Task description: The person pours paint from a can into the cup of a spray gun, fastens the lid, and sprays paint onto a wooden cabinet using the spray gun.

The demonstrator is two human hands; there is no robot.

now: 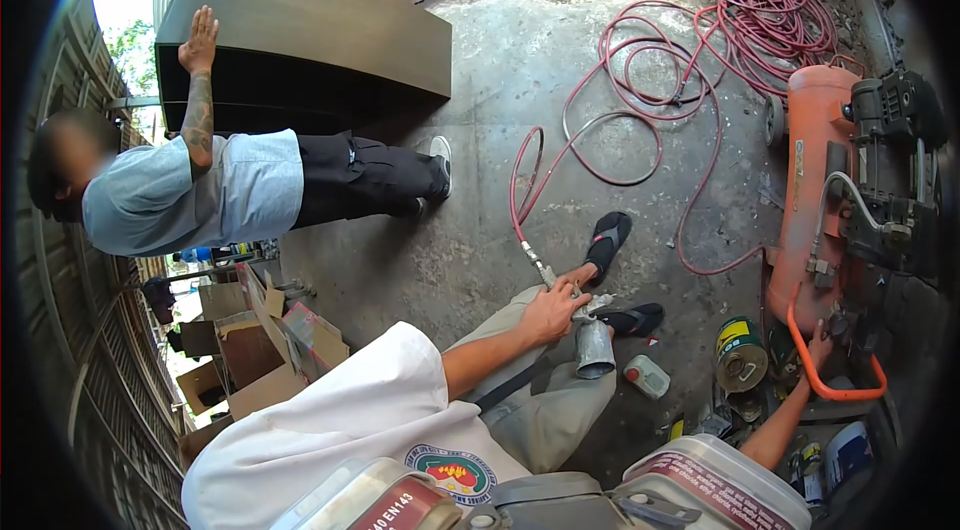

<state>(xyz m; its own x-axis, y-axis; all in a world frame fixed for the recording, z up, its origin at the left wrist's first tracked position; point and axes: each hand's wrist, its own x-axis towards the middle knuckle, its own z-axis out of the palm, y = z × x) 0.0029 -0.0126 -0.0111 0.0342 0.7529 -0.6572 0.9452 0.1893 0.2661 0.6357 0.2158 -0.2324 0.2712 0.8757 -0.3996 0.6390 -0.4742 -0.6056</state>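
One orange cylindrical metal compressor [806,180] stands at the right hand [820,342], its finger closure unclear. Near those fingers, one round green-and-yellow tin [742,362] reads "BO". Left hand's [552,316] fingers clamp one silver metal cup-type spray gun [594,345]. Below them, two maroon-labelled filters [405,510]; one reads "EN143".

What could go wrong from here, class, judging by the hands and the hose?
The red, loosely looped hose sprawls across the grey concrete floor, so someone might trip or tug the attached silvery metal spray gun.

Only the left hand grips that gun; if it slipped, the grey metal cup could drop and spill anything inside.

The right hand is at the orange cylindrical compressor tank, where fingers might get knocked or pinched.
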